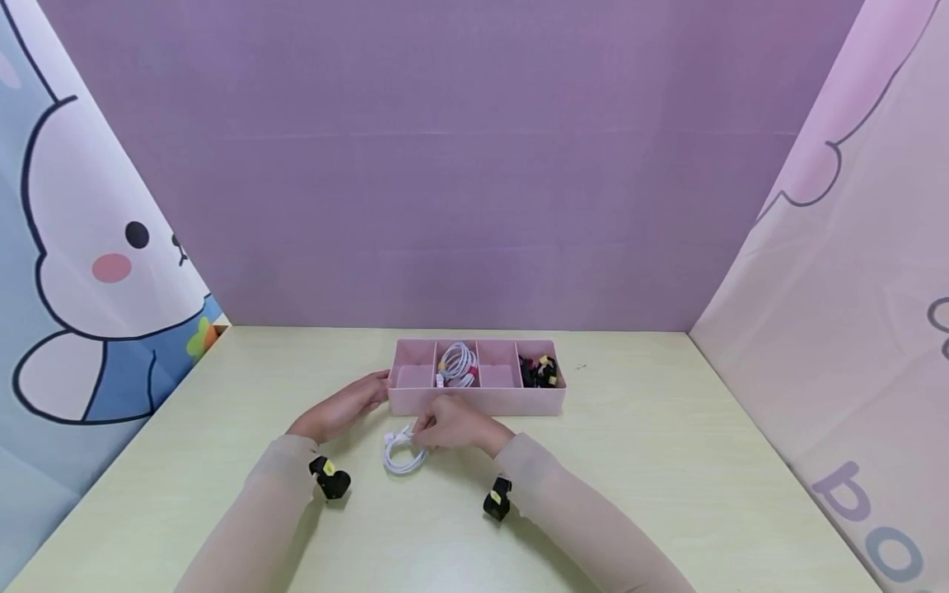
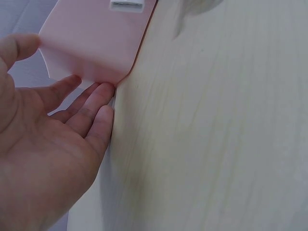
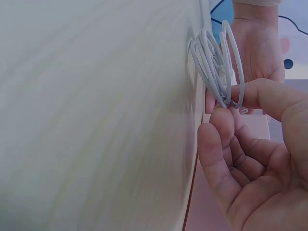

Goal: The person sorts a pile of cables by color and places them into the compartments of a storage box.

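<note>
A coil of white cable (image 1: 400, 467) lies in front of the pink divided box (image 1: 474, 402). My right hand (image 1: 454, 422) pinches this cable between thumb and fingers, with the loops (image 3: 208, 65) hanging out from the fingertips. At the box's left end is my left hand (image 1: 354, 403). In the left wrist view, that hand's thumb and fingertips (image 2: 103, 89) touch the pink end wall (image 2: 96, 41), fingers loosely extended. Another white cable coil (image 1: 458, 362) sits in the second compartment from the left. Black items with yellow parts (image 1: 539, 372) lie in the rightmost compartment.
The box stands towards the back of a pale wooden table (image 1: 638, 461). Behind the table hangs a purple cloth (image 1: 474, 165), with printed cloths at both sides. A black wrist camera (image 1: 331, 479) hangs below each sleeve.
</note>
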`<state>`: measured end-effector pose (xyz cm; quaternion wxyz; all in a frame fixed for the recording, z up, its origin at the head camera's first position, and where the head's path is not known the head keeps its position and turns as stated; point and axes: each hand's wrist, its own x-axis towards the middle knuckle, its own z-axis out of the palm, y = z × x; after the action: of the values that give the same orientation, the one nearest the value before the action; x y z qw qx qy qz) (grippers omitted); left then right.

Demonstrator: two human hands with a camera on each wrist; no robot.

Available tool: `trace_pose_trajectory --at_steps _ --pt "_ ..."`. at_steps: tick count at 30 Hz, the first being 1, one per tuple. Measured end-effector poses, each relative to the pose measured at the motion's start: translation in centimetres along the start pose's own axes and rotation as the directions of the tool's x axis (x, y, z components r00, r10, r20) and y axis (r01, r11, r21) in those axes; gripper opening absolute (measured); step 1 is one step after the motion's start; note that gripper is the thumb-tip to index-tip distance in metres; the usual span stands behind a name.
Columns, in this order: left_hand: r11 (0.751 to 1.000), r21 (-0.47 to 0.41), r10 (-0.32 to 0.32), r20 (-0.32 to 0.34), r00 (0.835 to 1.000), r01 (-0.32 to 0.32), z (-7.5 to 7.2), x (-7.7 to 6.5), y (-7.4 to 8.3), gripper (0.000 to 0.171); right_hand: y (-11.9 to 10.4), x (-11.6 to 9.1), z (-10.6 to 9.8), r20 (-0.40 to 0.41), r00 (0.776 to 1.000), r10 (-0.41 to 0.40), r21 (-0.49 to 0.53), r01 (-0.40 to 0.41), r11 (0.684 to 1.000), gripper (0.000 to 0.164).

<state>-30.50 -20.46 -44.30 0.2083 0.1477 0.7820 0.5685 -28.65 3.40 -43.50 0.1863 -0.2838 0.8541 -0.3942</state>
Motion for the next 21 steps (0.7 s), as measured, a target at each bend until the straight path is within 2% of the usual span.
trace_pose_trajectory --at_steps 21 --pt "1.000 -0.018 0.023 0.009 1.000 -0.023 -0.30 0.19 -0.45 0.058 0.22 -0.45 -0.80 0.026 0.998 -0.053 0.105 0.050 0.993 0.007"
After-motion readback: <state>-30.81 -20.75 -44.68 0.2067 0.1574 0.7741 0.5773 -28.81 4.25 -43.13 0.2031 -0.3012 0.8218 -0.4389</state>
